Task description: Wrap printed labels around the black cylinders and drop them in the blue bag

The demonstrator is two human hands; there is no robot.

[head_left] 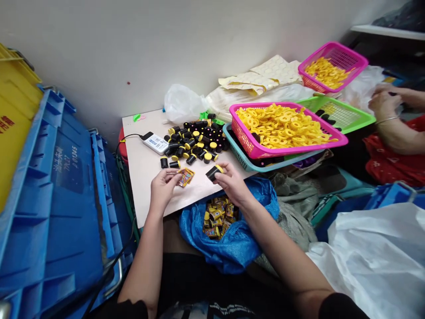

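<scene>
Between the fingers of my left hand (162, 186) are small, flat, printed labels (186, 177), yellow with coloured pictures, slightly fanned. My right hand (232, 184) grips a black canister with a yellow cap (212, 173), held tilted above the table's front edge. Just beyond both hands lies a pile of similar black canisters (195, 141), some with yellow ends showing, some with pink dots. Below my right wrist, an open blue sack (265, 195) holds many labelled canisters (219, 212) in yellow printed wraps.
A pink basket (241, 133) of yellow rings sits on a teal basket (245, 164). Behind are a green basket (358, 117) and another pink basket (348, 53). A white cabled device (156, 142) lies on the table (139, 173). Blue crates (66, 186) stand left; a co-worker's hands (387, 104) are right.
</scene>
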